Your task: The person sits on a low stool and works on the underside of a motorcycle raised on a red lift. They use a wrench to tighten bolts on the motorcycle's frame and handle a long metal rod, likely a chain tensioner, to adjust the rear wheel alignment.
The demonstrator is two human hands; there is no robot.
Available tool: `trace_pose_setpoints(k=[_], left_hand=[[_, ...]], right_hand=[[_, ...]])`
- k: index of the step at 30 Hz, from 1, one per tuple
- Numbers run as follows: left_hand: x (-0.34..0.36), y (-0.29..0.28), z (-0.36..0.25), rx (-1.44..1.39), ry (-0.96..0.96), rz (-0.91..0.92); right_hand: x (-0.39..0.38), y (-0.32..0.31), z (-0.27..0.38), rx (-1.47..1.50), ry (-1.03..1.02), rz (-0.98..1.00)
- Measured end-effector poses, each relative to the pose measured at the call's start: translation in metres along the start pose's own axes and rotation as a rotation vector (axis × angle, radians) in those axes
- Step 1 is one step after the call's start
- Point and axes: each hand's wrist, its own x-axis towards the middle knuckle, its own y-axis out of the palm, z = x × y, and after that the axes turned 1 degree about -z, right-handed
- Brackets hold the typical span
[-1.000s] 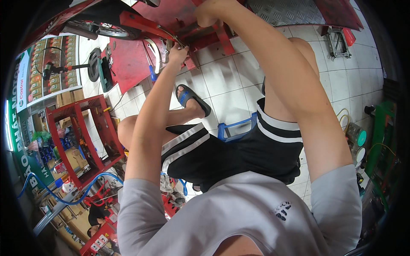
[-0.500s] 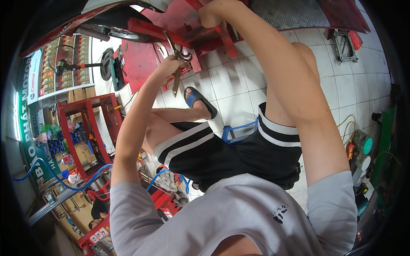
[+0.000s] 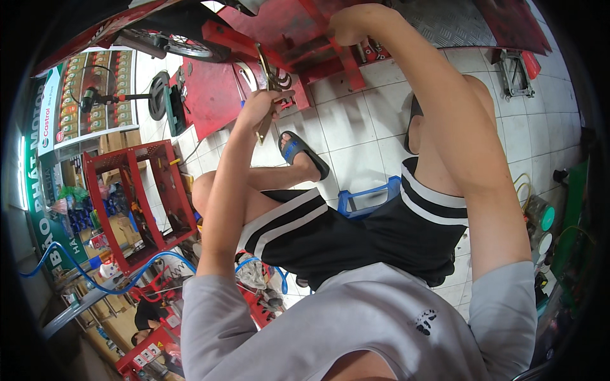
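My left hand [image 3: 260, 108] is closed around a brassy, elongated metal tool [image 3: 264, 60], with curved metal parts beside it, against a red steel frame [image 3: 229, 35]. The tool's lower end sticks out below my fingers. My right hand [image 3: 346, 28] is bent at another red bar of the same structure at the top; its fingers are hidden. A wheel [image 3: 178, 44] with a black tyre is at the upper left. On the red plate [image 3: 206, 101] beneath lie a white curved piece [image 3: 246, 75] and a slim tool, partly hidden.
A metal diamond plate [image 3: 438, 22] lies at upper right, a metal stand [image 3: 516, 75] below it. A blue plastic stool [image 3: 375, 190] is between my legs. A red cart [image 3: 143, 190] and blue hose [image 3: 165, 254] are at left. Another person [image 3: 145, 320] shows at lower left.
My left hand has pulled back slightly toward me, and the long metal tool now shows above and below it. My right hand stays at the red frame. The whole view has shifted slightly.
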Motion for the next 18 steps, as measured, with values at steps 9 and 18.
trace_pose_setpoints(k=[9, 18], left_hand=[[-0.009, 0.004, -0.009, -0.188, 0.164, -0.086], [0.002, -0.001, 0.008, -0.024, 0.276, -0.069]], right_hand=[[0.007, 0.035, 0.041, -0.153, -0.133, 0.032], [0.071, 0.097, 0.077, 0.722, -0.056, 0.095]])
